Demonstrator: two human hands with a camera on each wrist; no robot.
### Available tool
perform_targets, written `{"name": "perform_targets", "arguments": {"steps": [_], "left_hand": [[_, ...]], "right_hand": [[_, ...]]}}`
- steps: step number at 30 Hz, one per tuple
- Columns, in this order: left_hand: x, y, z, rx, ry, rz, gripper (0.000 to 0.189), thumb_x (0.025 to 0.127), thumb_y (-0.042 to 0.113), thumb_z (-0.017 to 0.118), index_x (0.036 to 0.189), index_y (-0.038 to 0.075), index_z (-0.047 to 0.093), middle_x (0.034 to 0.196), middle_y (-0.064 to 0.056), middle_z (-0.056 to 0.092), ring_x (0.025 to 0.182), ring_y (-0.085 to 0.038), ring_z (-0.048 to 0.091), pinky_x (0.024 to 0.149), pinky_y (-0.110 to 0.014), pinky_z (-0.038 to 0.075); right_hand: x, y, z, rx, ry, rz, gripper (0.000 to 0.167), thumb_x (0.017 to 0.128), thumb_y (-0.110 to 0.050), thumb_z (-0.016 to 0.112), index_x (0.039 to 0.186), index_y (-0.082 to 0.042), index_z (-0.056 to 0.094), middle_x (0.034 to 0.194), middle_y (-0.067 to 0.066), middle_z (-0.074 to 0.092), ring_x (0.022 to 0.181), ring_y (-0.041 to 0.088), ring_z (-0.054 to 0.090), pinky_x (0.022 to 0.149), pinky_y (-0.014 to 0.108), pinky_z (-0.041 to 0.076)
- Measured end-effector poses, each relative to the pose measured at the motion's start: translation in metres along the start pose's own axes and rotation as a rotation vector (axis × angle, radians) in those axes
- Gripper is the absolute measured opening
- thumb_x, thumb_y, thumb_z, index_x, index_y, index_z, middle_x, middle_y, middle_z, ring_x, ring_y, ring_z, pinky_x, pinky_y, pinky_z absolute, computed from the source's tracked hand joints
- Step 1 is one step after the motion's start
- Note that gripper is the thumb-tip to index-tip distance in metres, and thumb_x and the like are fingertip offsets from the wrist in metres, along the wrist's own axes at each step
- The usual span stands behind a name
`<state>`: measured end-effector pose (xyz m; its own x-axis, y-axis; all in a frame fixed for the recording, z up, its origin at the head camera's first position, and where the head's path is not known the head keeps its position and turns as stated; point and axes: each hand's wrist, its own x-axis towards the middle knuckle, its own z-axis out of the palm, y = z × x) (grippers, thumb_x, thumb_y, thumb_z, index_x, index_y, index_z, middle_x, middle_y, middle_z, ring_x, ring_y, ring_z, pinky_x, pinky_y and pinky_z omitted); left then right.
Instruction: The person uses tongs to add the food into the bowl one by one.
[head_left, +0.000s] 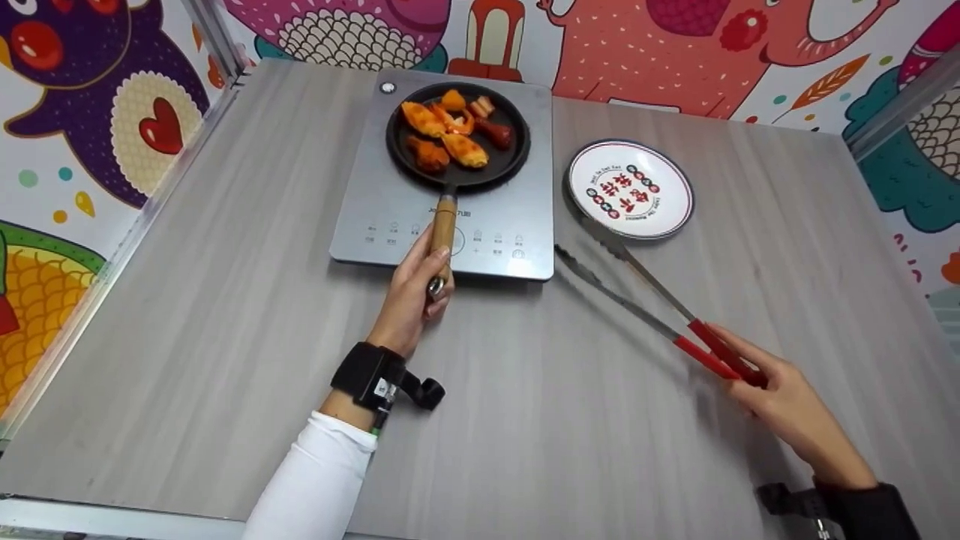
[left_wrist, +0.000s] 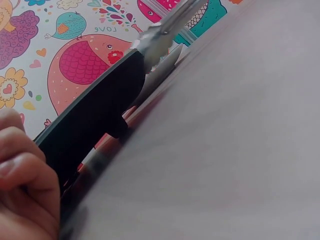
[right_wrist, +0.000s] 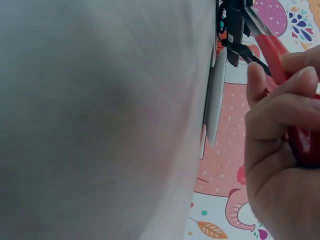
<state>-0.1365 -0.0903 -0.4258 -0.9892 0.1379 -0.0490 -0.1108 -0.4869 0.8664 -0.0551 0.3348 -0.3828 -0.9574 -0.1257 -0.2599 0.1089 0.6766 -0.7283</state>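
My left hand (head_left: pixel 416 289) grips the wooden handle (head_left: pixel 445 221) of a black frying pan (head_left: pixel 491 172), which sits on a silver induction cooker (head_left: pixel 360 214). Inside the pan lie several pieces of food, among them orange, shell-shaped pieces (head_left: pixel 465 150), a dark red piece (head_left: pixel 496 135) and a small striped piece (head_left: pixel 482 106). My right hand (head_left: pixel 784 401) holds metal tongs by their red handles (head_left: pixel 724 349). The arms of the tongs are spread, with nothing between them, and their tips reach between the cooker and a white plate (head_left: pixel 670 169). The right wrist view shows curled fingers (right_wrist: pixel 272 117) around the red handles.
The plate bears red print and holds no food. It stands right of the cooker on a grey wood-grain table (head_left: pixel 247 300). Walls with cartoon animals (head_left: pixel 645 60) rise behind and at both sides. Each wrist wears a black camera strap (head_left: pixel 367 375).
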Motion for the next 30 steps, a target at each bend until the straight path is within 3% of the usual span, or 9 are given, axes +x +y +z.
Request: {"name": "perform_targets", "arguments": {"steps": [5,10,17,20,25,27,30], "left_hand": [[0.001,0.000,-0.003,-0.002,-0.002,-0.003,0.058,0.086,0.033,0.058,0.137,0.032,0.032,0.065,0.001,0.039,0.047,-0.008,0.033,0.035,-0.016,0.024],[0.001,0.000,-0.005,-0.006,-0.004,-0.005,0.058,0.086,0.032,0.058,0.138,0.031,0.031,0.065,0.001,0.039,0.047,-0.008,0.034,0.035,-0.016,0.024],[0.000,0.001,-0.005,-0.006,0.004,0.009,0.058,0.087,0.031,0.057,0.139,0.030,0.030,0.065,0.001,0.039,0.047,-0.008,0.034,0.035,-0.015,0.024],[-0.001,0.001,-0.005,0.001,0.007,0.009,0.058,0.087,0.032,0.057,0.138,0.031,0.030,0.065,0.001,0.039,0.048,-0.008,0.034,0.035,-0.015,0.024],[-0.002,0.001,-0.005,0.011,0.011,0.009,0.058,0.087,0.032,0.057,0.138,0.032,0.030,0.065,0.001,0.040,0.047,-0.008,0.035,0.035,-0.016,0.024],[-0.002,0.001,-0.006,0.021,0.014,0.004,0.059,0.087,0.033,0.057,0.138,0.032,0.030,0.065,0.001,0.041,0.047,-0.008,0.035,0.035,-0.016,0.024],[-0.004,0.004,-0.006,0.081,0.009,-0.014,0.059,0.087,0.036,0.056,0.138,0.032,0.029,0.064,0.000,0.043,0.047,-0.009,0.036,0.036,-0.018,0.025]], "right_hand": [[0.005,0.000,0.005,-0.039,-0.004,-0.002,0.065,0.082,-0.001,0.051,0.136,-0.034,0.036,0.117,0.013,0.042,0.052,0.022,0.044,0.041,0.028,0.040],[0.011,-0.002,0.013,-0.125,0.045,-0.087,0.068,0.079,0.001,0.053,0.136,-0.033,0.036,0.118,0.013,0.046,0.056,0.019,0.039,0.041,0.025,0.037],[0.014,-0.005,0.026,-0.539,0.216,-0.337,0.060,0.076,-0.009,0.068,0.131,-0.008,0.045,0.094,0.010,0.059,0.067,0.019,0.048,0.053,0.031,0.040],[0.014,-0.006,0.031,-0.633,0.269,-0.387,0.056,0.073,-0.015,0.072,0.125,-0.006,0.052,0.090,0.008,0.060,0.068,0.019,0.051,0.053,0.035,0.043],[0.012,-0.007,0.035,-0.702,0.311,-0.395,0.051,0.069,-0.018,0.074,0.116,-0.004,0.057,0.088,0.007,0.057,0.071,0.020,0.052,0.052,0.037,0.045],[0.011,-0.008,0.034,-0.708,0.297,-0.382,0.052,0.069,-0.020,0.075,0.116,-0.004,0.057,0.088,0.007,0.056,0.071,0.020,0.051,0.052,0.037,0.044],[0.010,-0.012,0.029,-0.680,0.212,-0.304,0.060,0.072,-0.027,0.074,0.123,-0.004,0.051,0.097,0.012,0.055,0.077,0.022,0.051,0.058,0.040,0.046]]}}
